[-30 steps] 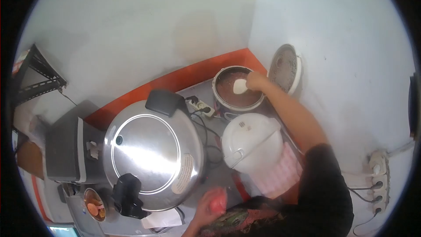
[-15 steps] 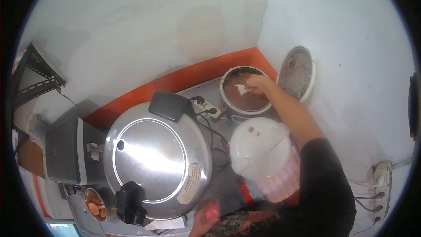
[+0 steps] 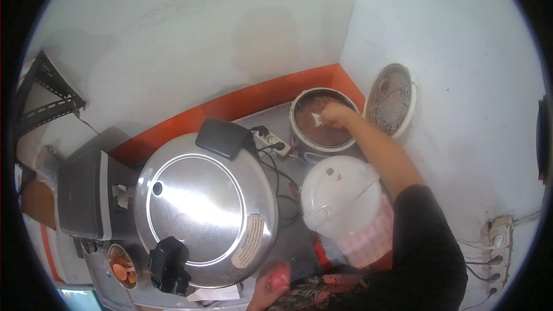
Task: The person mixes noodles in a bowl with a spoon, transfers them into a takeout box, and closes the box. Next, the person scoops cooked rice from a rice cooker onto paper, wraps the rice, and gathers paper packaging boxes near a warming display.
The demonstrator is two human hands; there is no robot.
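Observation:
My right hand (image 3: 335, 114) reaches inside an open rice cooker (image 3: 295, 129), fingers closed on a white rice paddle (image 3: 317, 119). Its blade is small in view and partly hidden by the hand. Reddish-brown food (image 3: 325, 135) fills the cooker's pot. The raised lid (image 3: 390, 101), wet on its inner side, leans back toward the wall. Low in the view, near my body, my left hand (image 3: 264, 291) is wrapped around a red-pink rounded thing (image 3: 280, 278) whose kind I cannot make out.
A large steel cooker with a shiny lid (image 3: 196, 207) fills the middle left. Beside my right arm stands a second, white-lidded cooker (image 3: 340, 196). A power strip (image 3: 275, 143) and cables lie between them. Farther left are a grey box (image 3: 83, 196) and a metal bowl (image 3: 122, 265).
My right hand and the paddle have shifted slightly inside the pot, and less of the white blade shows. My left hand keeps its hold on the red-pink thing.

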